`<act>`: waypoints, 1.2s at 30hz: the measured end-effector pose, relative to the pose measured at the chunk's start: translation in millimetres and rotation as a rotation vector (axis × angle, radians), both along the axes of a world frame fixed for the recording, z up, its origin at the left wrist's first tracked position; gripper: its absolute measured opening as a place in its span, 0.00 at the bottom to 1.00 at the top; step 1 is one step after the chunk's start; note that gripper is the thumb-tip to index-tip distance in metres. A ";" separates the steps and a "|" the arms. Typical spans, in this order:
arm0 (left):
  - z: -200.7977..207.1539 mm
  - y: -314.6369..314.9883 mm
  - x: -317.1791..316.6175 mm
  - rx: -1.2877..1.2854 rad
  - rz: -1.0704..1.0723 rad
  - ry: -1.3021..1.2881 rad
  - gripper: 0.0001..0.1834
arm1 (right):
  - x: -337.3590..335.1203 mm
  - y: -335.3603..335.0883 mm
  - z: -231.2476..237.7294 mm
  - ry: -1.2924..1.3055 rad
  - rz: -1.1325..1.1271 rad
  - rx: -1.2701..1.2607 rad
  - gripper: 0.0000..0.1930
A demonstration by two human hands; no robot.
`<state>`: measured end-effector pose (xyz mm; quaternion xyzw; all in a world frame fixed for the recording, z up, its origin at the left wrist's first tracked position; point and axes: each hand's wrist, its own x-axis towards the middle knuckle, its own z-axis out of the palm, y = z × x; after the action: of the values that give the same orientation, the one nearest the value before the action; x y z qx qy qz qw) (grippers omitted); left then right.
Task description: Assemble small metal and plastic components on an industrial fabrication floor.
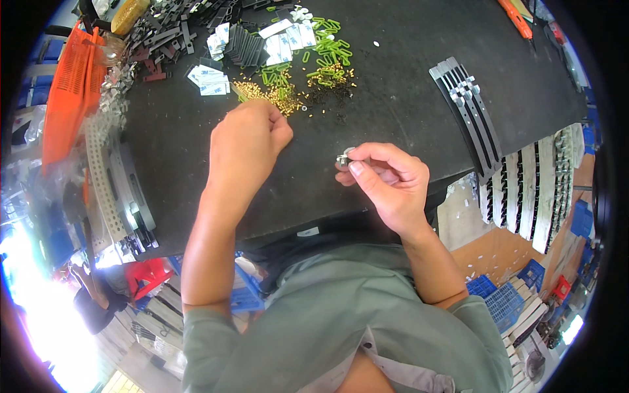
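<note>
My right hand pinches a small shiny metal part between thumb and fingertips, above the near side of the dark table. Its exact kind is too small to make out. To the left, my left hand is closed with its fingers curled down at the near edge of a heap of small brass-coloured pieces. Whatever its fingertips hold is hidden behind the hand. Beside that heap lie tiny dark pieces and green oval rings.
White and blue adhesive pads, stacked dark plates and black strips cover the far left. An orange basket stands at the left edge. Long dark bars with metal clips lie at right, an orange-handled tool at far right.
</note>
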<state>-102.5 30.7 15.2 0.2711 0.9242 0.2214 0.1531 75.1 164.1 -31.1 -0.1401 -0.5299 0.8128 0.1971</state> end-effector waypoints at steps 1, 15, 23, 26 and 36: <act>-2.9 0.3 1.1 -0.019 -0.064 0.079 0.08 | 0.1 -0.3 0.2 0.001 -0.003 0.005 0.09; 31.1 8.2 58.7 0.378 -0.277 -0.080 0.05 | 2.7 -0.4 -1.8 0.027 -0.102 0.664 0.19; 29.8 -7.6 60.6 0.541 -0.182 -0.217 0.05 | 4.0 -3.6 1.9 0.060 -0.097 0.554 0.19; 18.8 -10.7 68.2 0.620 -0.180 -0.118 0.07 | 3.9 -8.5 4.4 0.107 -0.135 0.420 0.18; -18.2 -2.7 86.3 0.871 -0.129 0.353 0.13 | -0.6 -25.5 27.2 0.028 -0.116 -0.149 0.12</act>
<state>-16.2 28.0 -2.9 0.4004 0.7384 0.5290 -0.1208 74.5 138.6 -3.9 -0.1735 -0.4561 0.8391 0.2403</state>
